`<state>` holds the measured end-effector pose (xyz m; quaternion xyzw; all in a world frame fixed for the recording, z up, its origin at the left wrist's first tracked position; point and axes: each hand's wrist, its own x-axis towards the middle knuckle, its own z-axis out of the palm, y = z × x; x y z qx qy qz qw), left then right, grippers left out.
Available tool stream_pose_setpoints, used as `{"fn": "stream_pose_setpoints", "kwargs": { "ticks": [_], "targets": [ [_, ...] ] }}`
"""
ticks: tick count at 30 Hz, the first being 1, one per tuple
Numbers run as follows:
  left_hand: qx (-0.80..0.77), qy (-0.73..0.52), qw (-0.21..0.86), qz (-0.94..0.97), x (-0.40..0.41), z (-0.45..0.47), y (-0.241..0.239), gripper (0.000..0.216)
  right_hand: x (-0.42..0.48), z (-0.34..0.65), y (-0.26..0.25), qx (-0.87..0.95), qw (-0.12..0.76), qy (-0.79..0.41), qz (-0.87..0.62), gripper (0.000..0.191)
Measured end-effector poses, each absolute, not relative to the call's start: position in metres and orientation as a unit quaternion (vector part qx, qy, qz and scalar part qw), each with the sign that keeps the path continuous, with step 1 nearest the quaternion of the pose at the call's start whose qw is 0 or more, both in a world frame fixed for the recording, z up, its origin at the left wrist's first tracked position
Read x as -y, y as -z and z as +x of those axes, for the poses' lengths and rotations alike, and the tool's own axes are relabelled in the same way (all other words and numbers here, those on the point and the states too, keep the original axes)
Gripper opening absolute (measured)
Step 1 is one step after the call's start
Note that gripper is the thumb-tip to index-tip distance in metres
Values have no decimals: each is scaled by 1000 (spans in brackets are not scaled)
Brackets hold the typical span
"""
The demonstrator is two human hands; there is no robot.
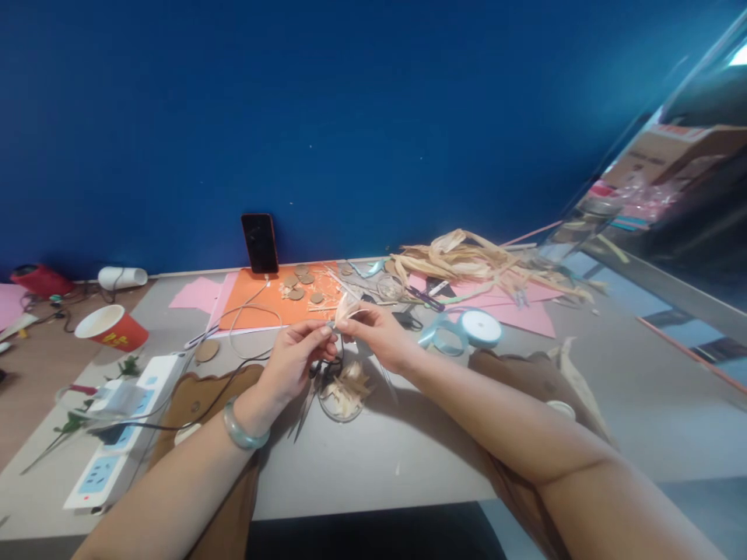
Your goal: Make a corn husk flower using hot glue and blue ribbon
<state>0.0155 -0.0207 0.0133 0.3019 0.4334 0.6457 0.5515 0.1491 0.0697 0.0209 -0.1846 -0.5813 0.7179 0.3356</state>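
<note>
My left hand (295, 354) and my right hand (379, 334) meet over the middle of the table, both with fingers pinched together. A pale piece of corn husk (346, 306) stands up from between the right fingertips. The left fingertips close on its lower end, where a small greyish part shows that I cannot make out. Just below the hands, a shallow round dish (340, 418) holds cut husk pieces (348, 387). Scissors (302, 412) lie to the left of the dish, blades toward me, their handles partly hidden beneath my left hand.
A phone (260, 243) leans against the blue wall behind orange paper (250, 302) with cardboard discs (296, 294). Dried corn husks (455, 260) are heaped at the back right, near a ribbon roll (479, 328). A power strip (125, 432) and a red paper cup (113, 328) occupy the left.
</note>
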Motion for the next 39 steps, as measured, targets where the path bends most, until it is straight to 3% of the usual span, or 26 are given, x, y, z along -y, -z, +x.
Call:
{"fn": "stream_pose_setpoints", "kwargs": {
  "ticks": [21, 27, 39],
  "targets": [
    [-447, -612, 576, 307, 20, 13, -13, 25, -81, 152, -19, 600, 263, -740, -153, 20],
    [-437, -644, 544, 315, 21, 15, -16, 25, -78, 151, -17, 576, 299, -745, -157, 28],
    [-455, -638, 542, 303, 23, 19, -17, 24, -66, 152, -25, 615, 342, -680, -206, 22]
  ]
}}
